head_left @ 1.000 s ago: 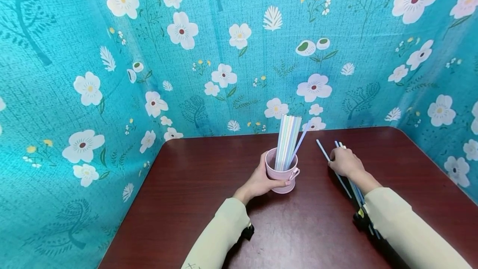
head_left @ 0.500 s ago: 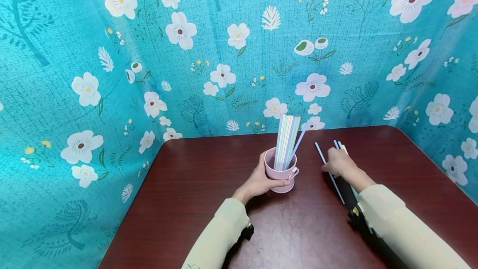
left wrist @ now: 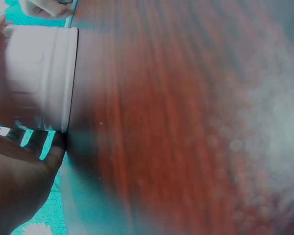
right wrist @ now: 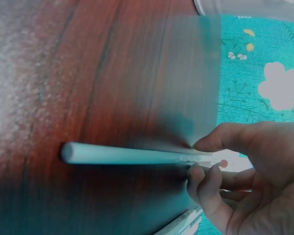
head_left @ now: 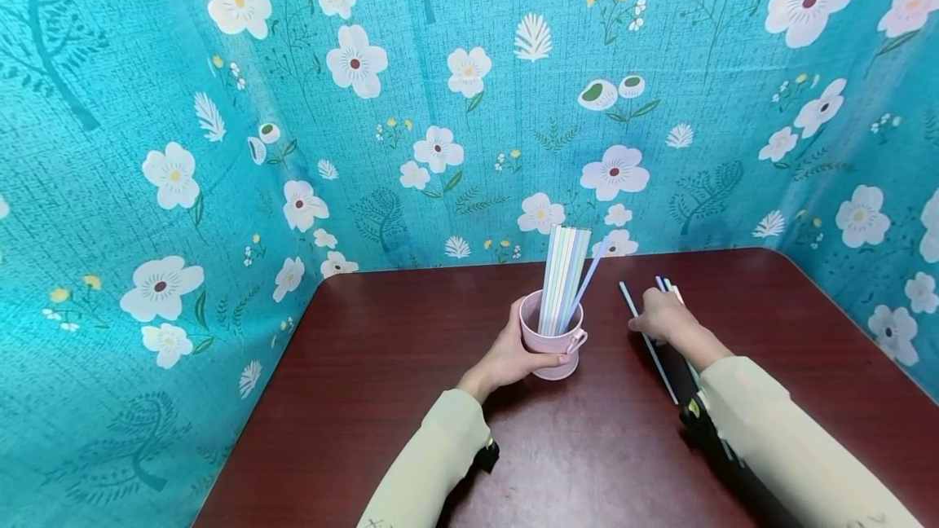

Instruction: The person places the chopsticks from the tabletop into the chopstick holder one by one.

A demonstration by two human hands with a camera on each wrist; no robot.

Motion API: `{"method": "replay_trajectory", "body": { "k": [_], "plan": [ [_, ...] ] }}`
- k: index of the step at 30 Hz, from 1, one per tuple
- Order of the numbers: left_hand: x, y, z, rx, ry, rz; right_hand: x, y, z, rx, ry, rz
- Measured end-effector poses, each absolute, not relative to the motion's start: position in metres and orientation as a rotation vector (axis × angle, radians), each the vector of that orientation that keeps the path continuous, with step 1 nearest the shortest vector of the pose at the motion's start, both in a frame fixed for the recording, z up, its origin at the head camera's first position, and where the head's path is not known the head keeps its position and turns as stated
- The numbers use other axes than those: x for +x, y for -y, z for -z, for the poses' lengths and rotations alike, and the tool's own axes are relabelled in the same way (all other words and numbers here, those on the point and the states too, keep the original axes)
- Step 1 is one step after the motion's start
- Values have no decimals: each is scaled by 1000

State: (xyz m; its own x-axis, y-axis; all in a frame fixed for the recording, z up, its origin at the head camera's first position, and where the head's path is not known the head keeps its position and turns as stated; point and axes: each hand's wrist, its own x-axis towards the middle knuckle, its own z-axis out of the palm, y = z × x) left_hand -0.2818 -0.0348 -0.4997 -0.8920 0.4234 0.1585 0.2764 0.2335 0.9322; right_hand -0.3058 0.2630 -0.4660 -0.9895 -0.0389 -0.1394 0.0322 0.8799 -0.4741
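My left hand [head_left: 513, 355] grips a small pink bucket [head_left: 550, 342] from its left side, thumb across the front; the bucket stands upright on the table. Inside it lean a bundle of pale straws [head_left: 563, 279] and one separate blue straw [head_left: 589, 283] tilted right. In the left wrist view the bucket's wall [left wrist: 36, 73] lies between thumb and fingers. To the right, my right hand [head_left: 663, 318] pinches a light blue straw [head_left: 663, 373] lying on the table. The right wrist view has thumb and fingertips on either side of this straw [right wrist: 122, 154].
Several more straws [head_left: 671, 285] lie under and beside the right hand and forearm, partly hidden. The dark red-brown table [head_left: 396, 332] ends at a blue flowered cloth [head_left: 411, 104] behind and at both sides.
My right hand has shifted slightly left and toward the front onto the single straw, whose near end has swung left, away from the other straws. The left hand and bucket stay put.
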Motion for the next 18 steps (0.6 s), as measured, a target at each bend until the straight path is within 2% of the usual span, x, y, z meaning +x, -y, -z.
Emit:
{"method": "replay_trajectory", "body": {
  "k": [18],
  "plan": [
    [-283,35,501,669,-2360,-1739,-321,-260,475,-100,-3011,562]
  ]
}}
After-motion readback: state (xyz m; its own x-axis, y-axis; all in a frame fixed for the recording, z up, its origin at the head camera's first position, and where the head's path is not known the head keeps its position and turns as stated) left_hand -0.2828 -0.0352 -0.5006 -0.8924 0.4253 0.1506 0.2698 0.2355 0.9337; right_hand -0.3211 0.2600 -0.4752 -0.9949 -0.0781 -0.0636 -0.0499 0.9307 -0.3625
